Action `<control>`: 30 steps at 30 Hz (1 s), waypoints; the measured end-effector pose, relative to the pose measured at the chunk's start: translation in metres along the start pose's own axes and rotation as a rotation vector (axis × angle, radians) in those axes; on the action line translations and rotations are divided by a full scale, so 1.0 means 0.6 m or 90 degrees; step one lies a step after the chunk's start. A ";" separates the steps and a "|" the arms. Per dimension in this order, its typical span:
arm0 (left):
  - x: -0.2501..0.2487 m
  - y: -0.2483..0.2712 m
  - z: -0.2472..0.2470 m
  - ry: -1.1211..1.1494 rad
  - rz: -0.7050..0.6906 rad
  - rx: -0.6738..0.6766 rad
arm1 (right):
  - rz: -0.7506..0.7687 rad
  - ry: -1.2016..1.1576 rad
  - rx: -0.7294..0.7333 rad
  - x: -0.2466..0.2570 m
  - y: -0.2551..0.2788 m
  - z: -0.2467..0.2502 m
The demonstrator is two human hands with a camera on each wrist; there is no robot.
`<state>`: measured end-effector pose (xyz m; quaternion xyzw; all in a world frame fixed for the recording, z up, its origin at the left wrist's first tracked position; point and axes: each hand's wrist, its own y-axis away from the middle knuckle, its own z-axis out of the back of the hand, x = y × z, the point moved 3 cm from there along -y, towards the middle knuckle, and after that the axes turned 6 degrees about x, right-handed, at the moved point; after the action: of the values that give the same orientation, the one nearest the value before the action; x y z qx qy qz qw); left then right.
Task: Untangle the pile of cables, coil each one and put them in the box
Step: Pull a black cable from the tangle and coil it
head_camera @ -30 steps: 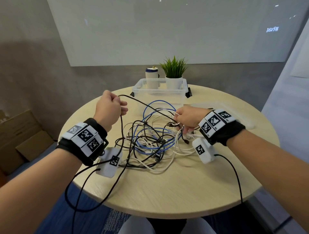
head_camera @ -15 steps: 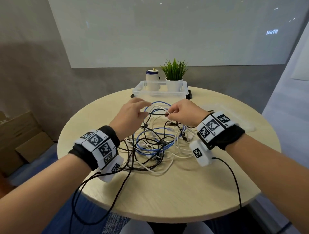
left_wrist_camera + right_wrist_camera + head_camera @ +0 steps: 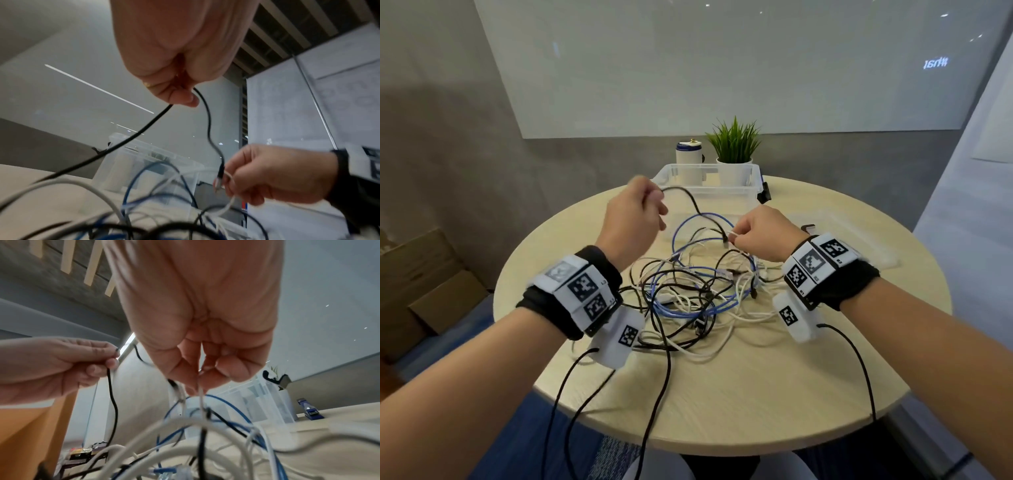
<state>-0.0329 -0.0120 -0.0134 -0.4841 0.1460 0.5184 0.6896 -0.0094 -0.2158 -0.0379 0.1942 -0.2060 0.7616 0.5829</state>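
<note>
Just beyond your hands stood the clear box (image 3: 750, 185), tangled cables (image 3: 688, 294) beneath them. Your left hand (image 3: 631, 219) pinched the black cable (image 3: 690, 198), which ran down-right to your right hand (image 3: 763, 234), clamped on a white cable (image 3: 228, 206).

The cables (image 3: 688, 291) are black, blue and white; the desk (image 3: 756, 394) is pale wood; the box (image 3: 722, 192) is clear plastic.

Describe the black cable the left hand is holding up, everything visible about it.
The black cable is thin, round and looks rubber-sheathed. The left hand pinches it raised above the table. One stretch arcs down to its plug end at the right hand, which pinches a white cable there. The other stretch drops toward the tangled pile.
</note>
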 end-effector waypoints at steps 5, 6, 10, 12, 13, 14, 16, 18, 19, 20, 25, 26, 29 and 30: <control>0.005 -0.013 0.030 0.088 0.007 -0.052 | -0.046 0.012 -0.012 -0.015 -0.004 0.002; 0.007 -0.011 0.029 0.097 0.011 -0.044 | -0.034 0.010 -0.007 -0.012 -0.004 0.002; 0.014 0.001 0.016 0.130 0.016 0.017 | 0.064 -0.072 0.032 0.014 0.000 -0.001; 0.016 0.005 0.009 0.110 0.001 0.065 | 0.099 -0.155 0.049 0.029 0.002 -0.005; 0.016 0.007 0.005 0.101 -0.010 0.086 | 0.114 -0.175 0.065 0.037 0.004 -0.007; 0.015 0.009 0.002 0.098 -0.019 0.103 | 0.128 -0.173 0.084 0.042 0.005 -0.010; 0.014 0.013 -0.001 0.121 -0.024 0.115 | 0.146 -0.126 0.108 0.047 0.004 -0.017; 0.015 0.012 0.001 0.165 -0.013 0.104 | 0.148 -0.097 0.100 0.048 0.007 -0.019; 0.016 0.011 0.003 0.178 -0.007 0.095 | 0.146 -0.100 0.092 0.048 0.008 -0.018; 0.019 0.010 0.007 0.176 -0.004 0.086 | 0.146 -0.123 0.089 0.048 0.009 -0.017; 0.025 0.012 0.014 0.130 -0.005 0.070 | 0.152 -0.269 0.140 0.061 0.016 -0.024; 0.024 0.013 0.013 0.143 -0.006 0.068 | 0.170 -0.237 0.147 0.063 0.016 -0.027; 0.018 0.015 0.015 0.154 -0.007 0.059 | 0.180 -0.168 0.137 0.071 0.017 -0.029; 0.018 0.015 0.018 0.118 -0.004 0.058 | 0.175 -0.193 0.122 0.073 0.018 -0.027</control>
<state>-0.0395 0.0031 -0.0206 -0.4988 0.2308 0.4620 0.6961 -0.0315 -0.1741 -0.0288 0.3314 -0.2427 0.8119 0.4148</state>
